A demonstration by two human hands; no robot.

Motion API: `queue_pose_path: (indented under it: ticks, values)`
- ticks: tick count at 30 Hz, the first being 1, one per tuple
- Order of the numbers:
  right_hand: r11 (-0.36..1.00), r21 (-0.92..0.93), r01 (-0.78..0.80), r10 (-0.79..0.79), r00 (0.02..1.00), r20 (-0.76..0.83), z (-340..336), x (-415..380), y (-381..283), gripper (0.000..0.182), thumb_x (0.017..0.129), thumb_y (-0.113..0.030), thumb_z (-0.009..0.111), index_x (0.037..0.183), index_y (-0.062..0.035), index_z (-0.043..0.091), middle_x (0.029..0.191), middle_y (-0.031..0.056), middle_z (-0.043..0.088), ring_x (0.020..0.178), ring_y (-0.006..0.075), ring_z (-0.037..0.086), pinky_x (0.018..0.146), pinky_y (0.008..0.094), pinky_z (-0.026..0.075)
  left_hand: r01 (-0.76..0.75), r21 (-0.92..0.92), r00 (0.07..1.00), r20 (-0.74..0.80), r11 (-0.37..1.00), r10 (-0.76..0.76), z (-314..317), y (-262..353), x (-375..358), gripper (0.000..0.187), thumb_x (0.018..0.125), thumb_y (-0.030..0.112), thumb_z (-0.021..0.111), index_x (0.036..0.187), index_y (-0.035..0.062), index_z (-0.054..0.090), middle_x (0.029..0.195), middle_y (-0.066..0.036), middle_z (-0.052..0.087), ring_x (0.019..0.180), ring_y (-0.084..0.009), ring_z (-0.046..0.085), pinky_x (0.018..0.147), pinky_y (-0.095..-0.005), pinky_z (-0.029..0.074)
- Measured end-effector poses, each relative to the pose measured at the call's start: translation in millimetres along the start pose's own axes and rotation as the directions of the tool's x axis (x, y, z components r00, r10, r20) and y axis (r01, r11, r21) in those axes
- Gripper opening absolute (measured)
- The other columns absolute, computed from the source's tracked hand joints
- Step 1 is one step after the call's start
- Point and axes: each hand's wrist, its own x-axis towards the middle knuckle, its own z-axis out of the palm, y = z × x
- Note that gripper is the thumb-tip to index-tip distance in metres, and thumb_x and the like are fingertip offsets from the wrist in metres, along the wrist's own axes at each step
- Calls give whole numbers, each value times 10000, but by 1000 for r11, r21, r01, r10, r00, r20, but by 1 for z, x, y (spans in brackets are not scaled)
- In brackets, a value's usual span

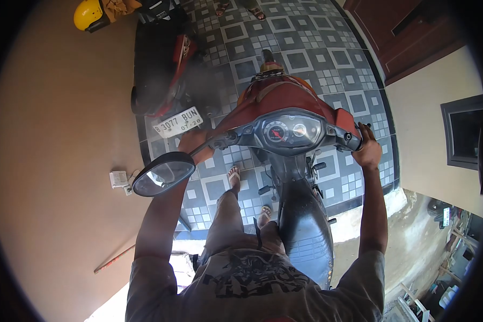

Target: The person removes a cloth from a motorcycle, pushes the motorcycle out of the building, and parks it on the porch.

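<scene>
A red motorcycle (pixel 290 102) stands just to the right of my legs, its front pointing away from me. My right hand (pixel 367 151) is wrapped around the right handlebar grip (pixel 351 141). At the left end of the handlebar, my left hand (pixel 198 147) is closed around the other grip, which it mostly hides. A black-framed side mirror (pixel 165 174) partly covers that wrist. Between the grips sits the round-dialled instrument cluster (pixel 290 131). The long black seat (pixel 305 228) reaches back beside my hip.
Ahead on the left, another red and black motorcycle (pixel 180 59) with a white number plate (pixel 178 122) stands along the wall (pixel 64 134). A yellow helmet (pixel 88 15) is above it. Another person's sandalled feet (pixel 256 13) are on the tiled floor (pixel 300 59). A brown door (pixel 402 32) is at right.
</scene>
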Motion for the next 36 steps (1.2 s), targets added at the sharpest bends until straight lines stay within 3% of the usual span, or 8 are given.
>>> queue_pose_path:
  ticks: [12, 16, 17, 25, 29, 32, 34, 36]
  values:
    - [996, -21, -89, 89, 996, -24, 23, 103, -21, 650, 752, -124, 693, 1378, -212, 546, 1378, 76, 608, 1183, 325, 630, 934, 458, 552, 4, -55, 992, 124, 998, 3, -59, -19, 126, 258, 760, 207, 701, 973, 64, 728, 885, -208, 722, 878, -377, 718, 821, -471, 564]
    - [986, -5, -164, 164, 983, 81, 20, 146, -28, 673, 747, -125, 698, 1386, -252, 527, 1413, 72, 584, 1196, 349, 614, 936, 464, 543, 62, -76, 991, 126, 995, -52, -70, -19, 173, 264, 763, 222, 694, 991, 93, 731, 923, -171, 727, 894, -376, 713, 834, -477, 559]
    - [997, -5, -81, 81, 997, -8, 33, 156, -17, 667, 755, -130, 692, 1383, -275, 520, 1400, 52, 592, 1171, 362, 621, 919, 469, 544, 62, -89, 990, 132, 994, -50, -70, -19, 185, 262, 766, 219, 691, 996, 99, 732, 935, -167, 728, 904, -375, 713, 838, -474, 558]
    - [988, 40, -148, 147, 989, 20, 34, 250, -12, 607, 779, -135, 672, 1353, -273, 529, 1350, 13, 618, 1119, 372, 639, 890, 482, 542, 51, -74, 971, 238, 996, -32, -103, -12, 284, 320, 788, 240, 685, 1096, 162, 727, 987, -185, 727, 926, -387, 706, 842, -496, 564]
    - [994, 33, -100, 99, 995, 10, 39, 301, -4, 596, 786, -126, 666, 1351, -262, 532, 1356, 9, 613, 1110, 361, 647, 894, 481, 542, 51, -52, 992, 119, 997, -45, -97, -20, 332, 371, 827, 266, 646, 1193, 223, 696, 1014, -170, 726, 943, -403, 697, 836, -489, 568]
    - [978, 37, -208, 202, 972, 118, 26, 334, -24, 633, 774, -118, 665, 1372, -273, 524, 1389, 8, 592, 1163, 339, 627, 946, 465, 534, -14, -10, 996, 93, 1000, 15, -83, -36, 367, 398, 860, 294, 621, 1254, 256, 665, 1059, -161, 721, 971, -403, 689, 839, -475, 566]
    - [988, 35, -150, 149, 989, 18, 46, 357, -11, 629, 770, -123, 671, 1362, -282, 531, 1376, 5, 602, 1156, 334, 632, 957, 445, 532, -47, 28, 997, 62, 999, 45, -69, -50, 398, 411, 873, 315, 615, 1281, 271, 647, 1092, -158, 716, 996, -398, 684, 843, -462, 564]
    - [979, 37, -201, 192, 967, 167, 39, 386, -16, 724, 775, -147, 682, 1452, -271, 454, 1479, 50, 516, 1275, 325, 564, 1046, 469, 470, -72, -62, 996, 54, 995, 76, -85, -39, 411, 398, 871, 309, 629, 1261, 238, 654, 1112, -156, 712, 1031, -387, 674, 859, -451, 555]
